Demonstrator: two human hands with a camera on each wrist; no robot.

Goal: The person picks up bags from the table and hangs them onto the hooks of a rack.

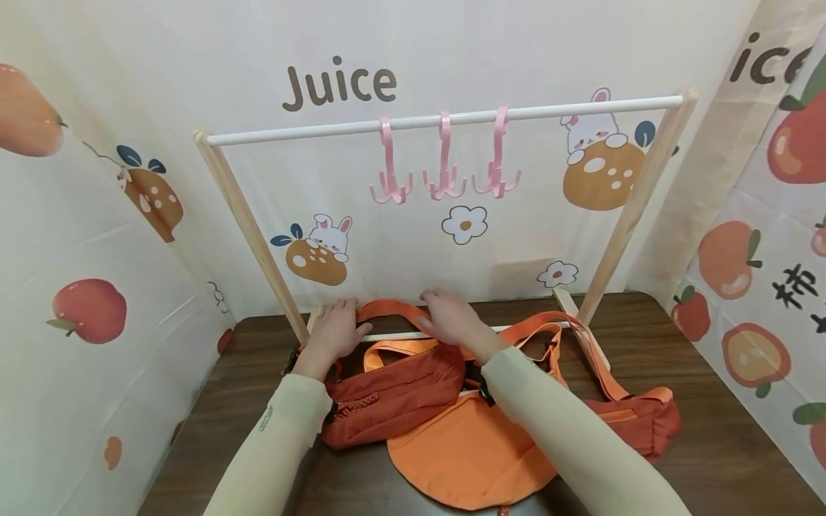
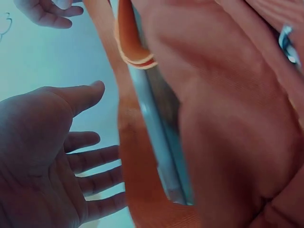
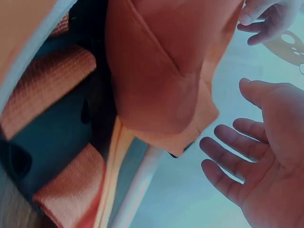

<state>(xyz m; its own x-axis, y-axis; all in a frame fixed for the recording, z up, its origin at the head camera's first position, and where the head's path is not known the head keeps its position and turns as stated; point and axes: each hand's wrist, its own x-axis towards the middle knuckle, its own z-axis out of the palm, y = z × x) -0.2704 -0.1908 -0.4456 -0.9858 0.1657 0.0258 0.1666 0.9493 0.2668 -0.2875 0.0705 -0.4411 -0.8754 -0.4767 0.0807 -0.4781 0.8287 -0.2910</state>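
Note:
Beside the looped orange-red strap, my left hand has its fingers extended. In the left wrist view the left fingertips meet the strap's edge; contact is unclear. My right hand lies over the strap's other side in the head view, while the right wrist view shows that hand with spread fingers and nothing gripped. Below both hands lies a rust-red zip bag, overlapping an orange bag. Another rust-red bag sits to the right, partly behind my right sleeve.
A rack with wooden legs and a white top bar stands on the brown table. Several pink hooks, one at the middle, hang from the bar. Printed curtains surround the table's back and sides.

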